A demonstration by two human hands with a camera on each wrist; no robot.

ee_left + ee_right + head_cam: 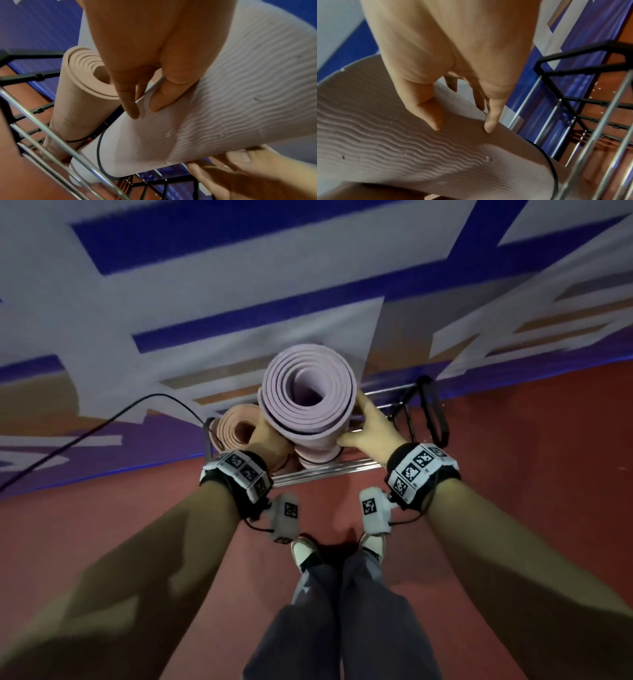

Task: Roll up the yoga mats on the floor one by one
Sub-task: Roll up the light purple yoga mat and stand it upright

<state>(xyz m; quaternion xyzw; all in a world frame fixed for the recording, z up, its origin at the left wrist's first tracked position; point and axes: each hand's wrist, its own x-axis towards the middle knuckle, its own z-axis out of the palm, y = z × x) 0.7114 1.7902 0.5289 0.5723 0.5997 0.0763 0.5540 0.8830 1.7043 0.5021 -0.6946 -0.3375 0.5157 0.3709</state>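
A rolled lilac yoga mat (308, 392) (231, 101) (385, 155) stands on end over a wire rack (325, 470), its spiral end facing me. My left hand (267, 440) (137, 83) grips its left side, thumb and a finger pressing the ribbed surface. On the right side my right hand (370, 426) (453, 83) holds it, with the fingers wrapped round the back and the thumb in front. A peach rolled mat (236, 426) (77, 101) stands in the rack to the left. A pale pink roll (315, 457) with a black band shows just beneath the lilac one.
The rack's chrome bars (51, 135) (590, 135) and black frame (435, 409) stand against a blue, white and purple wall banner. A black cable (102, 422) hangs at the left. Red floor (513, 508) stretches around my feet (305, 553).
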